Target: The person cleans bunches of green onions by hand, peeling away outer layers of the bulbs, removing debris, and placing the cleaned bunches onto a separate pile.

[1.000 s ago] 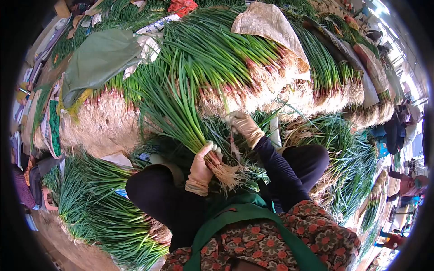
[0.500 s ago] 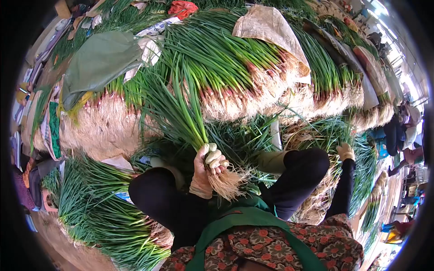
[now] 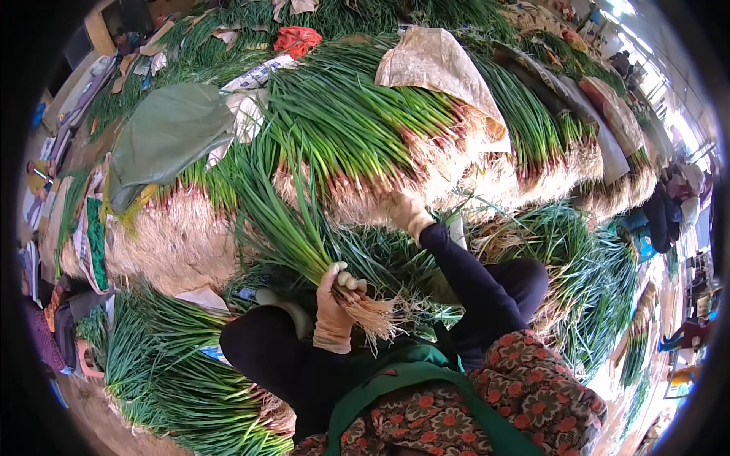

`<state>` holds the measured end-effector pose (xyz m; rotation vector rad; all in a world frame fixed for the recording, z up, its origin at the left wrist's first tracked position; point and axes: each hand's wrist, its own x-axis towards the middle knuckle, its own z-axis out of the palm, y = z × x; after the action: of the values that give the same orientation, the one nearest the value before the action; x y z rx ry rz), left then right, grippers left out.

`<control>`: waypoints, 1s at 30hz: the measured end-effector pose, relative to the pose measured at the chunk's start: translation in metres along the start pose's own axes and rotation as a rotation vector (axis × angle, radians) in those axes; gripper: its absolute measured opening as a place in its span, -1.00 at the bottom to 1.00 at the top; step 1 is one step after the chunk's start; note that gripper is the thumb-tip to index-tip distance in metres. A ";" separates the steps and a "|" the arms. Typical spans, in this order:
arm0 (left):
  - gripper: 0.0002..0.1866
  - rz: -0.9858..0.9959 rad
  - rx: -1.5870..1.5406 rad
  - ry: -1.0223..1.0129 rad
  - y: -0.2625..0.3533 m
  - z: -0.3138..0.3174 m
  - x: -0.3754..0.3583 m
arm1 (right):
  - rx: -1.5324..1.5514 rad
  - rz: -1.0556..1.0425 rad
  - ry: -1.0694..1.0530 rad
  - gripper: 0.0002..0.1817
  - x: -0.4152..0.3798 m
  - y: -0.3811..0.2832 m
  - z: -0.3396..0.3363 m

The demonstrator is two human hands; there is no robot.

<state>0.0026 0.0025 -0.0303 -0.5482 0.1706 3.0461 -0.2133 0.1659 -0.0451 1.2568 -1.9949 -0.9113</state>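
My left hand (image 3: pixel 340 292), in a pale glove, is closed around a bunch of spring onions (image 3: pixel 299 242) just below the pile. Their green leaves point up and away, and the stringy roots (image 3: pixel 374 315) hang out to the right of my fist. My right hand (image 3: pixel 405 210), also gloved, reaches across to the root ends of the large pile of spring onions (image 3: pixel 357 133) in front of me. Its fingertips overlap the pale roots and are partly hidden among them, so I cannot tell whether they grip a stalk.
A tan sack (image 3: pixel 445 64) and a dark green sheet (image 3: pixel 171 137) partly cover the piles. More spring onions (image 3: pixel 182 365) lie at lower left, and others (image 3: pixel 585 273) at right. A red bag (image 3: pixel 296 40) lies behind. A person (image 3: pixel 688 332) is at the far right.
My right hand has swung from the onions at the right to the roots of the pile ahead. My left hand keeps its bunch, slightly lower and further left.
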 end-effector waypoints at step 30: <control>-0.77 0.021 0.842 0.370 -0.025 -0.020 0.006 | 1.698 0.905 -0.235 -0.71 -0.010 -0.080 -0.100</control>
<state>0.0052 0.0252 -0.0540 -0.9771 1.3655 2.4860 -0.0907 0.1272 -0.0525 0.5513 -3.0076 1.4169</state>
